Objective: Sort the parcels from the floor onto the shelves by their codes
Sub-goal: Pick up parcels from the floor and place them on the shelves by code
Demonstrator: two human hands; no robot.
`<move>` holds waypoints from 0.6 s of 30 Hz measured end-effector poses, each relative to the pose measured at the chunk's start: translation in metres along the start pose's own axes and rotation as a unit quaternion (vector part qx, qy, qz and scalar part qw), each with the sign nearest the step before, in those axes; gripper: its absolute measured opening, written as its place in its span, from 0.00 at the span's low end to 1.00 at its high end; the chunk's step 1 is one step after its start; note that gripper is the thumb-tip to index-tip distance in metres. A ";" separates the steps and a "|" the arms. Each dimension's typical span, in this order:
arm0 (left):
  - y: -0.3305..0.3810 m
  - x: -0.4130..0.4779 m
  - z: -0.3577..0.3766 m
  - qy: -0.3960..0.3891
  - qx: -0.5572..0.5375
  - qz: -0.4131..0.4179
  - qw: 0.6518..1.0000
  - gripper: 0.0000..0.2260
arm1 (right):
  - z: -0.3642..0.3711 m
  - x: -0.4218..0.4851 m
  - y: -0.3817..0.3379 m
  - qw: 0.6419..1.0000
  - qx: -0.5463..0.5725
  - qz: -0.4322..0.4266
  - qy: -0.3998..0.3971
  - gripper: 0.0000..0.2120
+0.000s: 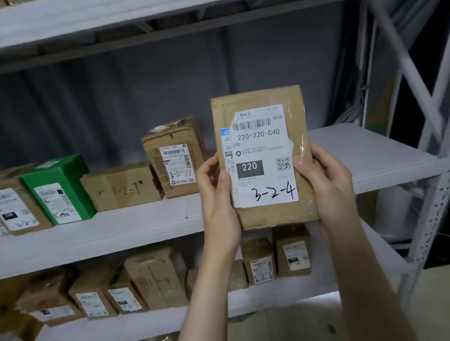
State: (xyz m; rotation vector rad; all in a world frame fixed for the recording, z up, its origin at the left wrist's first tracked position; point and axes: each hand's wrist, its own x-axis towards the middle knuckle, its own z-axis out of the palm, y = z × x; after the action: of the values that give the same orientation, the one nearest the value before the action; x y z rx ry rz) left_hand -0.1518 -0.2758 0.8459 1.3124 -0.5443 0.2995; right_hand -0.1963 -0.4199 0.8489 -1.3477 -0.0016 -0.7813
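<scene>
I hold a flat brown cardboard parcel (275, 215) upright in front of the middle shelf (111, 232). Its white label reads 220-220-C40, with 3-2-4 handwritten at the bottom. My left hand (216, 197) grips the parcel's left edge, thumb on the label. My right hand (325, 182) grips the right edge, thumb on the front. On the middle shelf stand several parcels: a tall box marked 3-2-11 (174, 157), a low box marked 3-2-7 (122, 186), a green box (59, 190) and more brown boxes at the left.
The lower shelf (265, 297) carries several brown labelled boxes. An upper shelf (136, 3) spans the top. The rack's perforated grey upright (448, 182) and diagonal braces stand at the right. The right part of the middle shelf, behind the parcel, shows bare board.
</scene>
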 end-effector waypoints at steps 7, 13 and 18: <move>-0.045 0.056 0.003 -0.018 -0.007 -0.023 1.000 0.11 | 0.009 0.051 0.035 0.998 -0.055 -0.021 0.034 0.24; -0.080 0.090 -0.007 -0.023 -0.020 -0.042 0.999 0.12 | 0.028 0.079 0.072 0.997 -0.052 -0.024 0.049 0.22; -0.107 0.108 -0.012 -0.029 -0.016 -0.062 0.998 0.13 | 0.035 0.095 0.104 0.997 -0.042 -0.004 0.065 0.23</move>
State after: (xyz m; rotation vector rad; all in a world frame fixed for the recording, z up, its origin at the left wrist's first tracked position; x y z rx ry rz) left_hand -0.0051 -0.3008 0.8132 1.3202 -0.5131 0.1497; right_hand -0.0578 -0.4362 0.8087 -1.3743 0.1291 -0.8824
